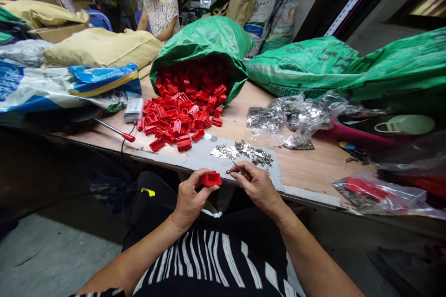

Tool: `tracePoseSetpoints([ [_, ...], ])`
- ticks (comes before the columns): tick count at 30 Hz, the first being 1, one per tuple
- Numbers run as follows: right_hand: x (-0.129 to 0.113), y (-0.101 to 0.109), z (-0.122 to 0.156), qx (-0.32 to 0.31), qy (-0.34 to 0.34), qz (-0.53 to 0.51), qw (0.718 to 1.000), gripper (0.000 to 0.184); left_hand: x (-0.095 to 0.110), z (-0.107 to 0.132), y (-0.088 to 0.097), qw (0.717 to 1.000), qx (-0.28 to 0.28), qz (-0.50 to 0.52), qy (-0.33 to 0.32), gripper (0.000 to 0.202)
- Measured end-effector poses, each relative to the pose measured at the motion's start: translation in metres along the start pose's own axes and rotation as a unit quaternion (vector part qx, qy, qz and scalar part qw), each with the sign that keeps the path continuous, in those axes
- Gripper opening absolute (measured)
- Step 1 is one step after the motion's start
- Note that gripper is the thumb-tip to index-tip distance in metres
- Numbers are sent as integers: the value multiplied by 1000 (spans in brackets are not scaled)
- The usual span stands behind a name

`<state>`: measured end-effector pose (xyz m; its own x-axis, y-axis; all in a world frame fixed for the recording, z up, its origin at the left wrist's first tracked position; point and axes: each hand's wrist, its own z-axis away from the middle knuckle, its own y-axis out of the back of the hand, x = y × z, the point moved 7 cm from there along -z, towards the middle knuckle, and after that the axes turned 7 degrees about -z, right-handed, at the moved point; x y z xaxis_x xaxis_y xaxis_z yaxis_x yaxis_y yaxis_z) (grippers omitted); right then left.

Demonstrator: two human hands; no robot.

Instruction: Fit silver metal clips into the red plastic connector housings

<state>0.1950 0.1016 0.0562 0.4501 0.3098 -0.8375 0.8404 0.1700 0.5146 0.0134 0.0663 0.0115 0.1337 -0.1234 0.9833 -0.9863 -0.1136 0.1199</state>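
Where the box (211, 178) lies: in the left hand (188, 195), close by the near edge of the tabletop (313, 171), with 12 o'clock pointing straight away from the wearer.
Box's long axis: roughly from 9 to 3 o'clock, the open side seemingly turned up towards the wearer.
Left hand: the nearer one, touching the box and gripping it between thumb and fingers.
Right hand (257, 184): at 3 o'clock from the box, just beside but apart; its fingers grip a slim tool (245, 175).
Small piece (228, 172): one, at the right fingertips, towards the box; whether pinched or on the tool, I cannot tell.
Tool: one.
Box in hand: one.
Loose boxes (176, 126): at 11 o'clock from the held box, spilling from one open sack (202, 37); too heaped to count.
Metal pile (244, 148): about 12 o'clock from the right hand, on one mat (195, 160); too overlapped to count.
Discs (207, 136): two, at 12 o'clock from the held box.
Lever (128, 137): one, red-tipped, at 10 o'clock.
Clear bags (308, 113): about three with metal, at 1 o'clock from the right hand.
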Motion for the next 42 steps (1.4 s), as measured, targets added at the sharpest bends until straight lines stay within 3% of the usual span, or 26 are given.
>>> tracePoseSetpoints([
  [8,-19,-27,4,-23,68,1,997,5,15,1,2,998,-4,-47,-50,37],
  [14,-21,-32,3,-56,64,-41,996,12,17,4,3,996,10,-40,-75,34],
  [17,-15,-31,3,-83,37,-92,992,17,19,4,4,991,24,-68,-113,35],
  [22,6,-22,3,-39,-36,-140,989,21,24,7,1,977,24,-125,-169,35],
  [29,13,-39,-1,-88,-82,-217,969,25,28,10,-4,973,0,-123,-195,33],
  [34,21,-51,3,-118,-110,-302,940,33,22,13,-7,979,-21,-101,-176,32],
  [42,24,-52,14,-122,-185,-335,916,37,14,11,-8,990,-49,-62,-120,33],
])
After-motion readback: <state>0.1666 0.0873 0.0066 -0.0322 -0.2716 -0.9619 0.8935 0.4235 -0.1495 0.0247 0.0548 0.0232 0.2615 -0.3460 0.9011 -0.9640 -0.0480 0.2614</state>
